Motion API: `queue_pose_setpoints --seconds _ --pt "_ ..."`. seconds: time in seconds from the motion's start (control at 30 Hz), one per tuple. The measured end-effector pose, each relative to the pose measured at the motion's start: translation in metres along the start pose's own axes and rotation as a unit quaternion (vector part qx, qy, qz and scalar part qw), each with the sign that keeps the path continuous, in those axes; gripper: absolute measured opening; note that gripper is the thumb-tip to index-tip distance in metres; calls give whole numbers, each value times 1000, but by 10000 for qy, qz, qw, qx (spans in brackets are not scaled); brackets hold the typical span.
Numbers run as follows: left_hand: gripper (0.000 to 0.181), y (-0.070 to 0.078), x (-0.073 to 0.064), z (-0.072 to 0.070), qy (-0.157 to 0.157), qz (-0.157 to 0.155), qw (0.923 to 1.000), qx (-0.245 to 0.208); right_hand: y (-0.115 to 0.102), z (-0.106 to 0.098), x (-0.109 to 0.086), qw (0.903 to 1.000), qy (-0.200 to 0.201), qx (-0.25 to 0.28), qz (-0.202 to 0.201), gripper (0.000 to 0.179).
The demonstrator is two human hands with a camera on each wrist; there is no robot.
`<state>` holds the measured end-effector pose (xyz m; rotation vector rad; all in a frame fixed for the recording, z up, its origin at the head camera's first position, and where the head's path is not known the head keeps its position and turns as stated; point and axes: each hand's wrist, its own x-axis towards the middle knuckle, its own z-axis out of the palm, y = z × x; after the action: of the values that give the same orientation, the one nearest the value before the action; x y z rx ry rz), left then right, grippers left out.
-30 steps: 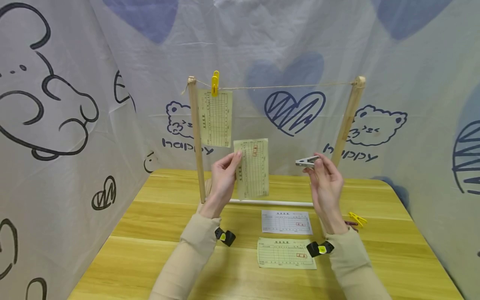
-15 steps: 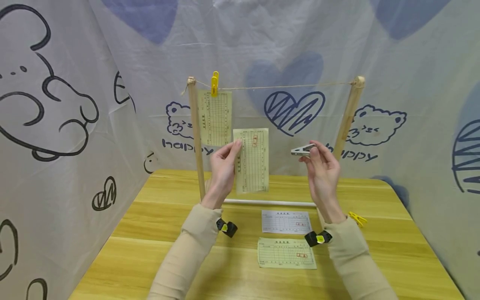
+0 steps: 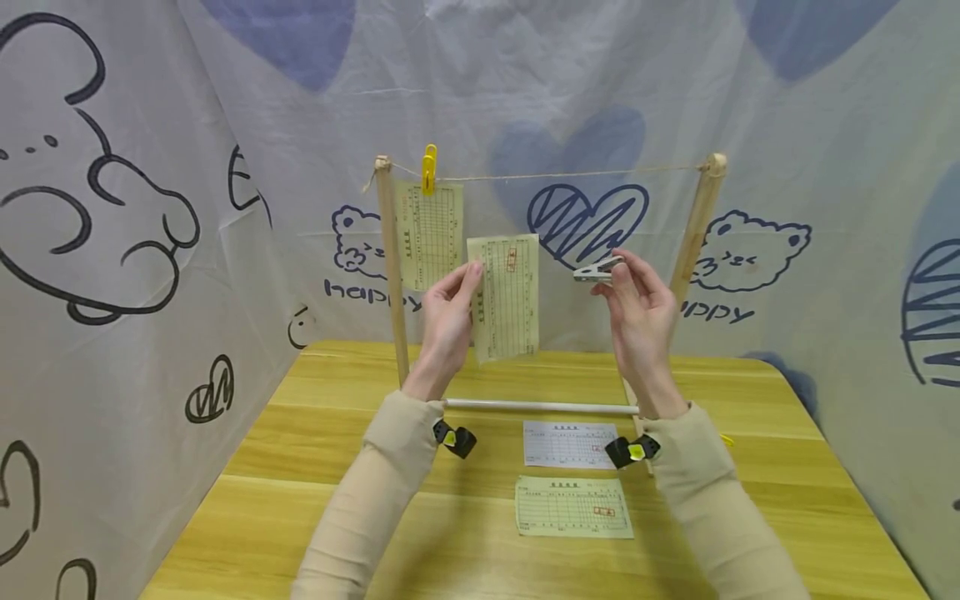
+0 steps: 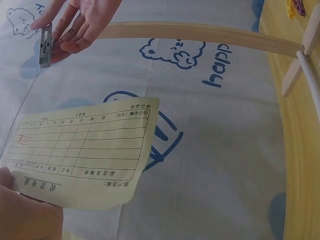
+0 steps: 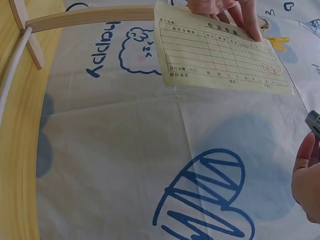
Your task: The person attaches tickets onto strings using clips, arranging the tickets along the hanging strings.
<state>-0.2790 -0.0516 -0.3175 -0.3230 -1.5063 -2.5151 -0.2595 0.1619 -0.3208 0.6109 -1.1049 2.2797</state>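
Observation:
My left hand (image 3: pixel 447 321) pinches a pale yellow receipt slip (image 3: pixel 510 304) by its left edge, holding it upright just below the string (image 3: pixel 570 175). To the right, my right hand (image 3: pixel 643 325) grips a grey clothespin (image 3: pixel 596 271) between thumb and fingers, its tip pointing left toward the slip, apart from it. On the string's left part, a yellow clothespin (image 3: pixel 429 171) holds another yellow slip (image 3: pixel 431 237). In the left wrist view the grey clothespin (image 4: pixel 45 46) is seen beyond the held slip (image 4: pixel 90 150).
A wooden frame with a left post (image 3: pixel 392 267), a right post (image 3: pixel 697 233) and a white bottom rod (image 3: pixel 540 407) stands on the wooden table (image 3: pixel 300 500). A white slip (image 3: pixel 566 444) and a yellow slip (image 3: pixel 570 508) lie in front. Another yellow clothespin (image 3: pixel 727 439) is mostly hidden behind the right sleeve.
Both hands have risen, the left with the slip and the right with the grey clothespin. The right hand has also shifted slightly left, nearer the slip.

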Motion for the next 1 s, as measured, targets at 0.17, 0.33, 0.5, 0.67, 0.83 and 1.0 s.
queue_pose_setpoints --seconds 0.17,0.33,0.5,0.67,0.83,1.0 --pt "31 4 5 2 26 -15 9998 -174 -2 7 9 9999 -89 -61 -94 27" --pt "29 7 9 4 216 -27 9994 -262 -3 14 17 9996 -180 -131 -189 29" --pt "26 10 13 6 389 -38 9990 -214 -6 21 24 9983 -296 -386 -327 27" --pt "30 15 14 8 326 -21 9994 -100 -10 27 31 9942 -409 -872 -476 18" --pt "32 19 17 11 279 61 9996 10 -14 31 40 9871 -504 -1371 -655 25" --pt "32 23 19 14 295 78 9995 74 -18 36 49 9841 -572 -1505 -754 18"
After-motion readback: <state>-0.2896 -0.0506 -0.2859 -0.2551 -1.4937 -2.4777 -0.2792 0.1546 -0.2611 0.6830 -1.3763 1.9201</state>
